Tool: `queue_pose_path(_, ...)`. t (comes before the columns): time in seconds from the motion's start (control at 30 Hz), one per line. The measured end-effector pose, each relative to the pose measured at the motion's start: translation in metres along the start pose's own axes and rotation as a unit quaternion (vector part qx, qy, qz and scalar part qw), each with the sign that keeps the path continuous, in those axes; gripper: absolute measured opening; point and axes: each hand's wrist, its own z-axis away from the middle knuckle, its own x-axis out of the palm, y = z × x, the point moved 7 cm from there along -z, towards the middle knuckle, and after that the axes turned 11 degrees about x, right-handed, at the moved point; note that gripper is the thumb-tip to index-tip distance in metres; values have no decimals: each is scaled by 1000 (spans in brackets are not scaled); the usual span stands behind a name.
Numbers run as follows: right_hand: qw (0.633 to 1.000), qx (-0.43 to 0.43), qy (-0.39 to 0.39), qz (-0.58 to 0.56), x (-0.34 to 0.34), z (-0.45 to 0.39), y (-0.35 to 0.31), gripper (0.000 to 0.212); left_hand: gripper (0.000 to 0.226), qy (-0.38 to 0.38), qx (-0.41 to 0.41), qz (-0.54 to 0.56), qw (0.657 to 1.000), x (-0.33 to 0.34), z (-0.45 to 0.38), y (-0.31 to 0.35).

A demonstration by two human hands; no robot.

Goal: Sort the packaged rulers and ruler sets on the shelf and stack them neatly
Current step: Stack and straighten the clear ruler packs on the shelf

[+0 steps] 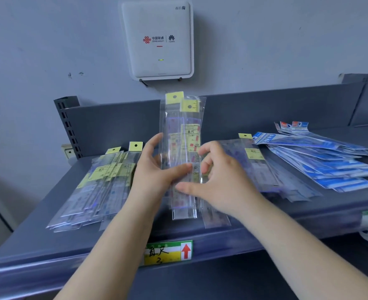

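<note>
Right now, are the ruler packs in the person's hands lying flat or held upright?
Upright: both hands grip the held ruler packs, yellow tabs up, above the shelf.

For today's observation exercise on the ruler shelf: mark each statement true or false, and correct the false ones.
1. Both hands hold clear ruler packs upright. True: left hand, right hand.
2. The blue packs lie left of the hands. False: they lie right.
3. A yellow-tagged pile lies left of the hands. True.
4. The shelf label shows a green arrow. False: red.
5. A white router hangs on the wall. True.
</note>
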Motion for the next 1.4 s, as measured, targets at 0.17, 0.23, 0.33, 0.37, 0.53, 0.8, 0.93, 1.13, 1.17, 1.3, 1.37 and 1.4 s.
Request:
queue_pose_path(0.17, 998, -12, 24, -52, 6, -4, -5, 53, 86, 24, 2, -4, 1000, -6, 1, 2)
queue_pose_path(0.23, 995, 15, 12, -99, 6, -9, 1, 46, 73, 24, -1, -6, 1000, -7, 0, 1)
queue_pose_path(0.33, 984, 49, 0, -170, 3, -15, 11, 39, 72, 19, -6, 3, 1000, -8, -1, -1)
queue_pose_path(0.37, 980, 56, -2, -190, 2, -17, 14, 36, 74, 18, -7, 0, 1000, -8, -1, -1)
queue_pose_path(0.53, 957, 75, 75, -270, -39, -24, 42, 28, 78, 21, -21, 22, 999, -7, -2, -3)
queue_pose_path(0.8, 961, 164, 156, 160, -83, -30, 89, 39, 79, 9, -24, 22, 999, -3, -2, -1)
queue_pose_path(0.93, 981, 62, 170, 72, -71, -23, 59, 33, 80, 3, -21, 21, 1000, -1, -1, 0)
queue_pose_path(1.13, 995, 43, -42, -74, 7, -12, 14, 56, 82, -3, -5, 18, 1000, 1, 1, 3)
queue_pose_path(1.17, 996, 35, -32, -80, 11, -13, 11, 50, 81, -2, -3, 16, 1000, 0, 1, 3)
queue_pose_path(1.3, 988, 37, -5, -151, 3, -17, 14, 29, 71, 8, 4, 17, 1000, -3, 2, 5)
queue_pose_path(1.37, 980, 46, -11, -191, -2, -18, 19, 24, 68, 11, 9, 26, 1000, -3, 2, 7)
queue_pose_path(1.4, 977, 50, -12, -208, -4, -18, 22, 24, 67, 10, 9, 28, 1000, -4, 2, 7)
